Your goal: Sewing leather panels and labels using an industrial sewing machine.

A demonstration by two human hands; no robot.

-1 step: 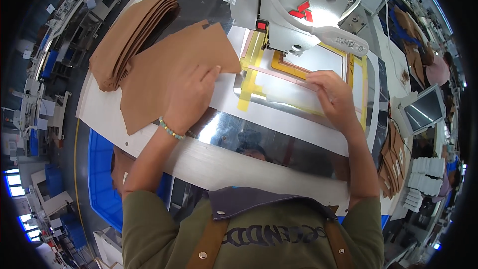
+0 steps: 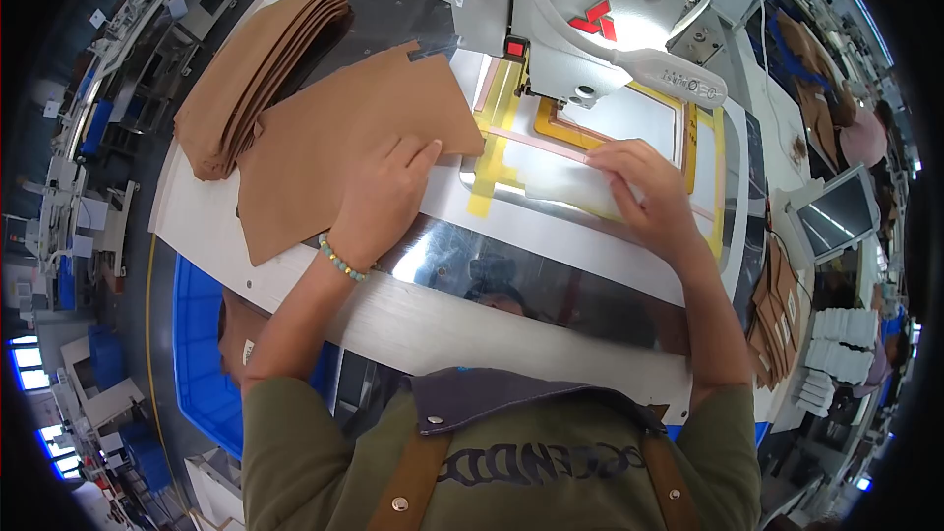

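Note:
A brown fabric panel with a notched far edge lies on the left of the machine table. My left hand, a beaded bracelet at its wrist, grips the panel near its right end; the thumb is partly hidden. Under the sewing machine head sits a clear template plate with yellow tape and a yellow-edged rectangular frame. Over the plate's near part is my right hand, fingers bent and thumb apart, with nothing visible in it. Its fingertips are close to a pink strip on the plate.
A thick stack of brown fabric pieces stands at the far left. A blue bin is below the table's left edge. More brown pieces and a screen are at the right. A lit grey lamp hangs at the machine head.
My left hand and the fabric panel have shifted slightly right, toward the template plate. My right hand has moved a little left, its fingers opening slightly.

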